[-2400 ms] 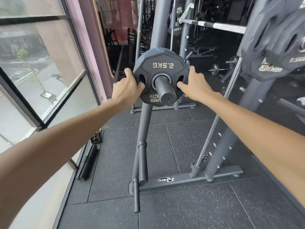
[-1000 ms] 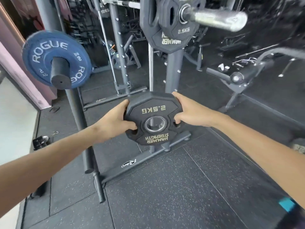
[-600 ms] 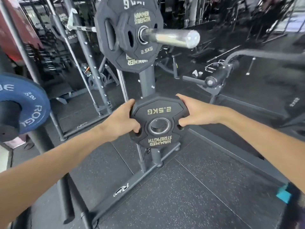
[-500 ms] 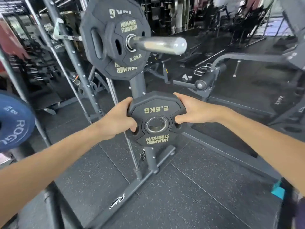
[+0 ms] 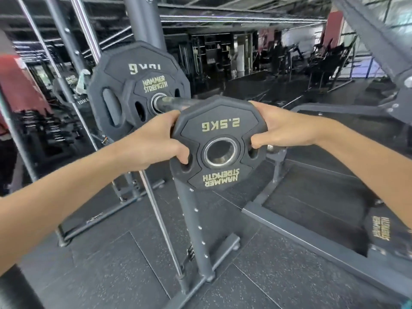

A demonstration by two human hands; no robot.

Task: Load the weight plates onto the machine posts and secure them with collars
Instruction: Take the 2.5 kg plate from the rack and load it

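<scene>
Both hands held a small black weight plate [image 5: 219, 123] upright in the air, its "2.5KG" lettering upside down (the brand name beneath it too). The left hand [image 5: 156, 139] gripped the plate's left edge, fingers curled over the rim and thumb at a grip slot. The right hand [image 5: 283, 128] clasped the right edge the same way. The plate hung just in front of the machine's steel post [image 5: 176, 103], hiding the post's tip behind its upper rim, with its centre hole lower than the post. Further back on that post sat a large plate [image 5: 111, 70] with a smaller plate [image 5: 155, 84] against it. Below lay speckled rubber floor [image 5: 111, 275].
</scene>
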